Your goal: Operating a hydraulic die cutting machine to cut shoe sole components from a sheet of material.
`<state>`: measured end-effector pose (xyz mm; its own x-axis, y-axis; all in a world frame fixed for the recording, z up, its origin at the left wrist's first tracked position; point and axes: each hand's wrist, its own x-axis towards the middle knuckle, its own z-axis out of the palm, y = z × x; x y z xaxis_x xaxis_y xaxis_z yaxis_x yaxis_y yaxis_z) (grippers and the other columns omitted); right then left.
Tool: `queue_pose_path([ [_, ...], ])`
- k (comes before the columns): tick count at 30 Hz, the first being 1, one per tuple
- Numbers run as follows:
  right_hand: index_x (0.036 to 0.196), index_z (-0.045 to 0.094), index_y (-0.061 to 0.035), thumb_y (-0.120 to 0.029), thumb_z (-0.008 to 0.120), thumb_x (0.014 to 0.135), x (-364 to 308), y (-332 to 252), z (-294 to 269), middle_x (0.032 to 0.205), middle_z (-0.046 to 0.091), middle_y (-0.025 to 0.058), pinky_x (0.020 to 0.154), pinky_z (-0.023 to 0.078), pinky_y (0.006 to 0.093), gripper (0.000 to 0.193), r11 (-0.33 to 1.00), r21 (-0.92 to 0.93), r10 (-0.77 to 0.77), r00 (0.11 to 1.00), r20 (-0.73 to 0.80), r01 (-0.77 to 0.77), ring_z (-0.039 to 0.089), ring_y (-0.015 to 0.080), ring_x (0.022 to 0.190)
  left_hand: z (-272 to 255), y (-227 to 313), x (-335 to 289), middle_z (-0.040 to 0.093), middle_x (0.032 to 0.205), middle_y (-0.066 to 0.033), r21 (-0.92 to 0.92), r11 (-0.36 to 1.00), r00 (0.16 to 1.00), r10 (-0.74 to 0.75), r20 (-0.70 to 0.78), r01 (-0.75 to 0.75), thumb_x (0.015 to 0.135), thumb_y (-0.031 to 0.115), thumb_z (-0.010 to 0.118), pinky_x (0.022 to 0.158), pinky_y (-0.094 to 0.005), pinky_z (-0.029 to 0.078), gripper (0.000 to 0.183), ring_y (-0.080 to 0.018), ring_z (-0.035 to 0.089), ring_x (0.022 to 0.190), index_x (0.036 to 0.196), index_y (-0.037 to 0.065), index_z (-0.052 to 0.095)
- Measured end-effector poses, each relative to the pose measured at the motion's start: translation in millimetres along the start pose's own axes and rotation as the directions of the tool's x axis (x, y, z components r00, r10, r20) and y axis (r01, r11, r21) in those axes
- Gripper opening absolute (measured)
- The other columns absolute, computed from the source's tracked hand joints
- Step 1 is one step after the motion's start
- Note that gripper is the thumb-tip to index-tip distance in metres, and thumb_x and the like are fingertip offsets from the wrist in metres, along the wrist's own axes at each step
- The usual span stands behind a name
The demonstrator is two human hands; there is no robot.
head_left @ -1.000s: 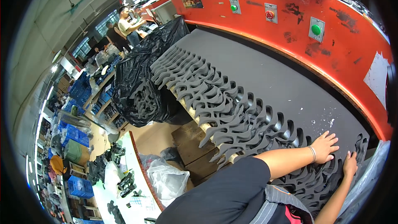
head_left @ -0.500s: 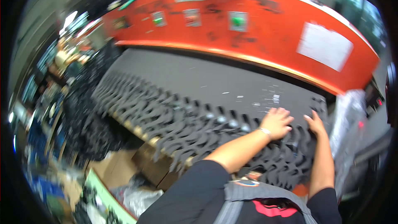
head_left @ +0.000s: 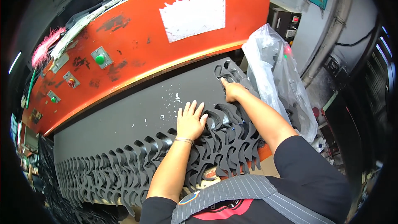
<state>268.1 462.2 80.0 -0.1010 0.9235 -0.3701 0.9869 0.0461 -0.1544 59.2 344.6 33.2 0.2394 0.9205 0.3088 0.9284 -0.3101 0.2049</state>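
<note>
A wide dark grey foam sheet lies on the bed of an orange press machine. Its near part is a web of curved cut-out holes that hangs over the front edge. My left hand rests flat on the sheet with fingers spread, just above the cut web. My right hand presses down on the cut web near the sheet's right end, fingers bent onto the foam. Neither hand grips anything that I can see.
A clear plastic bag with dark pieces inside stands at the right of the machine. Green and red buttons sit on the orange panel. A grey pipe and a control box are at the far right.
The view has swung from the left side of the long sheet to its right end. Both hands have stayed pressed on the foam and now sit mid-frame.
</note>
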Motion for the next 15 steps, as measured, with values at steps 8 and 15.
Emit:
queue_pose_path([
  [8, 0.137, 0.044, -0.0015, 0.001, 0.066, 0.062, -7, 62, -18, 0.091, 0.061, 0.0074, 0.068, 0.046, 0.0256, 0.079, 0.210, 0.911, -0.240, 0.922, -0.303, 0.354, 0.057, 0.0140, 0.076, -1, -5, 1, 0.044, 0.142, -0.0108, -0.012, 1.000, 1.000, 0.011, 0.001, -0.011, 0.090, 0.040, 0.052, 0.111, -0.0502, 0.023, 0.049, -0.0291, 0.036, 0.135, 0.134, 0.019, 0.051],
  [15, 0.143, 0.031, -0.0034, 0.005, 0.069, 0.062, -112, 79, -31, 0.095, 0.060, 0.0078, 0.066, 0.048, 0.0284, 0.090, -0.192, 0.802, -0.188, 0.781, -0.595, 0.565, 0.057, 0.0162, 0.078, -17, 5, 42, 0.055, 0.129, -0.0135, -0.238, 0.969, 0.990, -0.034, 0.137, 0.066, 0.083, 0.029, 0.064, 0.107, -0.0487, 0.029, 0.040, -0.0292, 0.046, 0.126, 0.117, 0.008, 0.063],
])
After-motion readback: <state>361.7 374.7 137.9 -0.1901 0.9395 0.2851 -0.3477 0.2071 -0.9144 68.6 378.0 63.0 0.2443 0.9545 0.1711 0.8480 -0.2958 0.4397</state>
